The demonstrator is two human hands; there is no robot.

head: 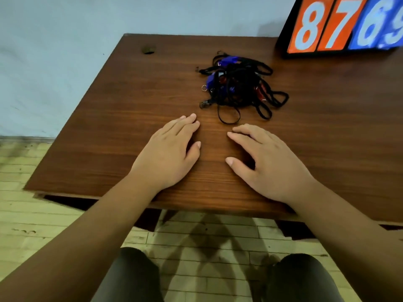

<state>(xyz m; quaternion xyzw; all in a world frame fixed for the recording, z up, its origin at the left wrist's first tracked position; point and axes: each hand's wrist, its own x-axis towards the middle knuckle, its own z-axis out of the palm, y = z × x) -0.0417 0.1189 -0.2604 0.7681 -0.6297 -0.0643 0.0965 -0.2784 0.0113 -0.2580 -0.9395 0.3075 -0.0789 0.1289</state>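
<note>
Head view: my left hand (pixel 172 153) lay flat on table (pixel 109 127), fingers relaxed, empty. Lanyard tangle (pixel 239 88) sat just beyond fingertips: heap, no clear long axis, one loop trailing toward me. My right hand (pixel 268 162) flat, empty.

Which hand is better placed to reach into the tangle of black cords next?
Right, probably. The right hand lies flat with fingertips just short of the nearest loop of the cords; the left hand rests further to the side.
</note>
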